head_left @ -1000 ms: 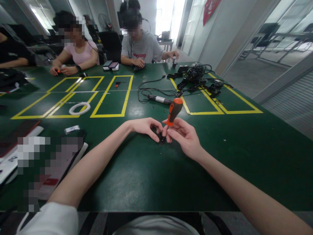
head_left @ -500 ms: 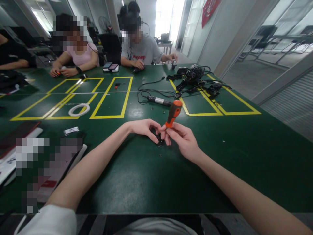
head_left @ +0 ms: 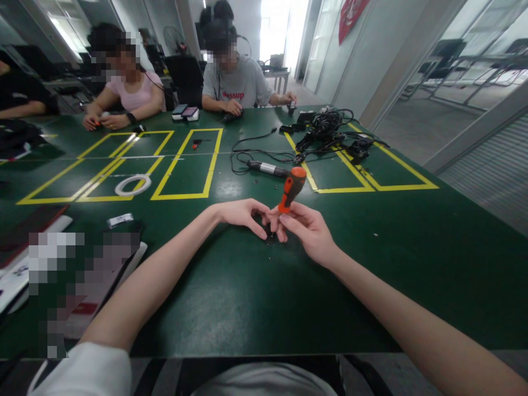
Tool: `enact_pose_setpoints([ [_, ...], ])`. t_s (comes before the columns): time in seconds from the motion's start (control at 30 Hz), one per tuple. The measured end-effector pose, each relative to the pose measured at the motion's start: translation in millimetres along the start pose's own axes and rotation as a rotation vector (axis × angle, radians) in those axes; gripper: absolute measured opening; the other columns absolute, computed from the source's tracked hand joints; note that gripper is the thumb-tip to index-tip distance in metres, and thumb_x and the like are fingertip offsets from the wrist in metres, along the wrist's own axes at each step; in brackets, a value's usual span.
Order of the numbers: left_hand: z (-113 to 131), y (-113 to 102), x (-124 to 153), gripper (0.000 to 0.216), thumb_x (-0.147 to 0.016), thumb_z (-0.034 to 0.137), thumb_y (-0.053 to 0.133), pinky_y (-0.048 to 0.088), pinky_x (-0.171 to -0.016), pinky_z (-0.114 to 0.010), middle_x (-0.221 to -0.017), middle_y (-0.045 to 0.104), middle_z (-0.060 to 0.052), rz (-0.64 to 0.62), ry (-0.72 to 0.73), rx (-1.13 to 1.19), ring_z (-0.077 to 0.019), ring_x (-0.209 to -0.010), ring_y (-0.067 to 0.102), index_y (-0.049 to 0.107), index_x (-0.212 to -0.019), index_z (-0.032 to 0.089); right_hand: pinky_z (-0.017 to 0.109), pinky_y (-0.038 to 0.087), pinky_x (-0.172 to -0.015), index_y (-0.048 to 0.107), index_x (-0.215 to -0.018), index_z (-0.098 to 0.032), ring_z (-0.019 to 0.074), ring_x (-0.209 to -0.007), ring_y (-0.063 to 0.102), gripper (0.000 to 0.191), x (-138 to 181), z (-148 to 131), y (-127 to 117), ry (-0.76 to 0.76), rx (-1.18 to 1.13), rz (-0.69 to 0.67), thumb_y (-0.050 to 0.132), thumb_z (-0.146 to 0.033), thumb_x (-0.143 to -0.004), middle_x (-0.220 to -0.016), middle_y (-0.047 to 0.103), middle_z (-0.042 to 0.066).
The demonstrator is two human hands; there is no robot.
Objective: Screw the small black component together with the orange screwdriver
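The small black part (head_left: pixel 270 238) is on the counter (head_left: pixel 231 297), held by your left hand (head_left: pixel 247 213). Your right hand (head_left: pixel 310 232) pinches a screwdriver (head_left: pixel 292 188) in its fingers (fat end up). A white ring (head_left: pixel 149 184) lies farther off.

- The right fingers (head_left: pixel 292 224) have come closer to the left fingers (head_left: pixel 256 226); a second ago a little gap showed between the two sets, and now they meet or overlap in view.
- The black part (head_left: pixel 270 236) between them is more covered than a second ago.
- The screwdriver (head_left: pixel 293 184) has turned above the right fingers since half a second ago: more orange now shows along the left of its handle.
- Its orange collar (head_left: pixel 284 208) sits lower against the right fingers; the stretch of shaft seen below it a second ago is hidden.
- Far beyond the right fingers, a co-worker's hand (head_left: pixel 290 98) has dropped slightly toward the tabletop (head_left: pixel 247 297).
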State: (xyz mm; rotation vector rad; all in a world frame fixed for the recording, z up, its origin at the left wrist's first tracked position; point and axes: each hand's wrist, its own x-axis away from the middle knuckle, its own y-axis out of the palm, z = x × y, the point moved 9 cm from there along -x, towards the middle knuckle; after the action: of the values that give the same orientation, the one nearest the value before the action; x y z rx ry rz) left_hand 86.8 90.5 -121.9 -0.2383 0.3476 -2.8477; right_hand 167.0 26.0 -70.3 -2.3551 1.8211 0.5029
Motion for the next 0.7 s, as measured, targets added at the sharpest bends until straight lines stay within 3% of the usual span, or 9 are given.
enact_pose_setpoints([
  [0.1,-2.9,-3.1,0.8,0.027,-0.068,0.029,0.091,0.048,-0.091,-0.032,-0.092,0.075,-0.001,0.03,-0.049,-0.03,-0.0173,-0.092,0.066,0.077,-0.089,0.018,0.023,0.053,-0.05,0.065,-0.092,-0.02,0.0104,-0.051,0.06,0.033,1.4,3.0,-0.9,0.022,-0.035,0.011,0.087,-0.043,-0.082,-0.069,0.071,-0.001],
  [0.2,-3.3,-5.7,1.2,0.031,-0.066,0.028,0.091,0.048,-0.089,-0.031,-0.089,0.074,0.001,0.055,-0.062,-0.04,-0.0168,-0.09,0.065,0.078,-0.092,0.018,0.023,0.052,-0.048,0.067,-0.081,-0.019,0.0097,-0.049,0.059,0.029,1.2,5.1,-3.5,0.038,-0.013,0.039,0.09,-0.035,-0.077,-0.069,0.071,-0.001],
  [0.37,-3.5,-4.9,0.2,0.035,-0.066,0.029,0.091,0.047,-0.096,-0.034,-0.097,0.076,-0.001,0.037,-0.054,-0.054,-0.0194,-0.097,0.066,0.078,-0.097,0.018,0.024,0.054,-0.047,0.07,-0.068,-0.019,0.0096,-0.05,0.059,0.031,-0.9,-0.8,-9.8,-0.009,0.041,0.105,0.096,-0.036,-0.066,-0.07,0.068,-0.001],
  [0.47,-5.4,-4.3,-0.6,0.035,-0.066,0.031,0.091,0.048,-0.095,-0.035,-0.097,0.077,-0.002,0.029,-0.062,-0.047,-0.0199,-0.097,0.067,0.078,-0.095,0.017,0.024,0.055,-0.046,0.074,-0.078,-0.019,0.011,-0.048,0.062,0.031,-1.2,0.3,-10.6,0.011,0.049,0.109,0.095,-0.04,-0.069,-0.064,0.07,-0.001],
  [0.6,-1.9,0.2,-1.3,0.028,-0.068,0.031,0.09,0.049,-0.094,-0.034,-0.094,0.076,-0.003,-0.005,-0.03,-0.011,-0.0184,-0.094,0.066,0.076,-0.087,0.017,0.025,0.058,-0.049,0.074,-0.089,-0.018,0.0132,-0.051,0.068,0.035,-0.3,0.6,-6.6,0.011,0.024,0.07,0.086,-0.049,-0.081,-0.07,0.077,0.003],
  [0.7,1.8,0.0,-1.3,0.026,-0.067,0.03,0.09,0.049,-0.092,-0.032,-0.089,0.076,-0.002,0.005,-0.01,-0.011,-0.0172,-0.091,0.066,0.075,-0.083,0.016,0.026,0.062,-0.053,0.072,-0.09,-0.018,0.0137,-0.054,0.07,0.035,1.3,0.0,-2.5,0.001,-0.003,0.037,0.087,-0.049,-0.08,-0.073,0.078,0.004],
])
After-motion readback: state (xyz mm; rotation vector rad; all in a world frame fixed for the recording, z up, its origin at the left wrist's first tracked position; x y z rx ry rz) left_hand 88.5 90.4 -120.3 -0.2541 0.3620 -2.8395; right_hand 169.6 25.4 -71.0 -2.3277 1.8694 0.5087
